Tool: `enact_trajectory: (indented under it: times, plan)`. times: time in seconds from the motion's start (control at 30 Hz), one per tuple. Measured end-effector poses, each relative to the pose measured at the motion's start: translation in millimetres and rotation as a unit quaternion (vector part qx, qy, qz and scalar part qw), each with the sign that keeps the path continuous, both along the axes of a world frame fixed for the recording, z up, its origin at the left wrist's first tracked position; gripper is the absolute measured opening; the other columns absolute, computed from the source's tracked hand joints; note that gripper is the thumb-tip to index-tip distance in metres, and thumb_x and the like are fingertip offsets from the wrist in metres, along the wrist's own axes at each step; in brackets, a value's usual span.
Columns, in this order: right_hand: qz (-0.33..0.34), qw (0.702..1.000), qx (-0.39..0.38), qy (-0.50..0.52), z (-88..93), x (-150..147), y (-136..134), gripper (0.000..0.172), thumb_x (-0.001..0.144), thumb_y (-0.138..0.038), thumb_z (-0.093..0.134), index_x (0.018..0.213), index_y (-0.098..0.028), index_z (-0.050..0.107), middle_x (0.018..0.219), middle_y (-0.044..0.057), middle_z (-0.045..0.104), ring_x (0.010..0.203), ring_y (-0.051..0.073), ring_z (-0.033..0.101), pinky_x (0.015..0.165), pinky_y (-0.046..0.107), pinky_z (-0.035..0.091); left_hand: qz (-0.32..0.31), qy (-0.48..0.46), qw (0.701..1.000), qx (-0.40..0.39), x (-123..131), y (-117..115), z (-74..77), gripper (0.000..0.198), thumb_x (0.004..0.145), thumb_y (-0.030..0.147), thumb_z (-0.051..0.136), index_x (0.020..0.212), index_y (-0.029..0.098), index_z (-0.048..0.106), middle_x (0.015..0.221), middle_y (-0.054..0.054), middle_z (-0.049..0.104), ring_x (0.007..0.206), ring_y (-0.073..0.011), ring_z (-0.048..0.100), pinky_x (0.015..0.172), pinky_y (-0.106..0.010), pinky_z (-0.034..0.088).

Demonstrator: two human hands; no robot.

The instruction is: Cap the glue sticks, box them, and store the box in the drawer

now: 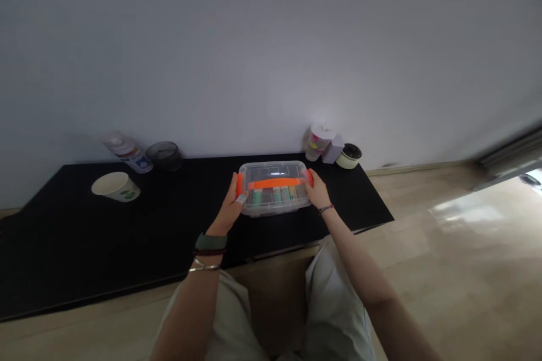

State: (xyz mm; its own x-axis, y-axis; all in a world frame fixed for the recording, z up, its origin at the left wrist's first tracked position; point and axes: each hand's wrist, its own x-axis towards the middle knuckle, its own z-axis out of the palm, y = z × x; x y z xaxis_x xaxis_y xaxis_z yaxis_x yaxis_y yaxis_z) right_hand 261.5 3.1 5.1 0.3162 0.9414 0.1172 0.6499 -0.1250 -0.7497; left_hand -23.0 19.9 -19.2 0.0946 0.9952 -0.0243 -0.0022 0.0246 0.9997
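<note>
A clear plastic storage box (274, 172) with an orange carry handle and orange side latches is between my two hands, over the black table. Small green, white and yellow items show through its wall; what they are I cannot make out. Its lid is on. My left hand (231, 206) grips the left end by the latch, thumb on the near side. At the right end my right hand (317, 192) is closed around the other latch. The far fingers of both hands are hidden by the box. Whether its base touches the table I cannot tell.
On the black table (182, 237), a paper cup (116, 186), a spray can (129, 152) and a dark glass bowl (164, 155) stand left. By the wall at right are a lidded plastic cup (318, 142), a white box (333, 149) and a cream pot with dark lid (349, 156).
</note>
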Motion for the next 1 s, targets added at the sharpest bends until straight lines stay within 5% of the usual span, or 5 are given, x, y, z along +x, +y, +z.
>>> enact_trajectory:
  times: [0.27,1.0]
  plan:
    - [0.024,0.999,0.010,-0.037,-1.5,4,3,0.055,0.090,-0.032,0.058,0.141,-0.012,0.053,0.143,0.016,0.056,0.134,0.028,0.052,0.113,0.044,0.041,0.007,-0.026,0.999,0.026,3,-1,-2.4,0.079,0.090,0.040,0.063,0.157,0.025,0.026,0.166,-0.007,0.019,0.152,-0.0270,0.019,0.125,-0.045,0.017]
    - [0.039,0.996,0.018,-0.076,12.2,-2,5,0.044,0.090,-0.024,0.059,0.133,-0.020,0.063,0.129,0.011,0.067,0.122,0.030,0.061,0.109,0.045,0.043,0.018,-0.096,0.995,0.031,5,15,-13.7,0.080,0.085,0.029,0.067,0.155,0.017,0.030,0.162,-0.013,0.030,0.148,-0.0293,0.031,0.123,-0.045,0.024]
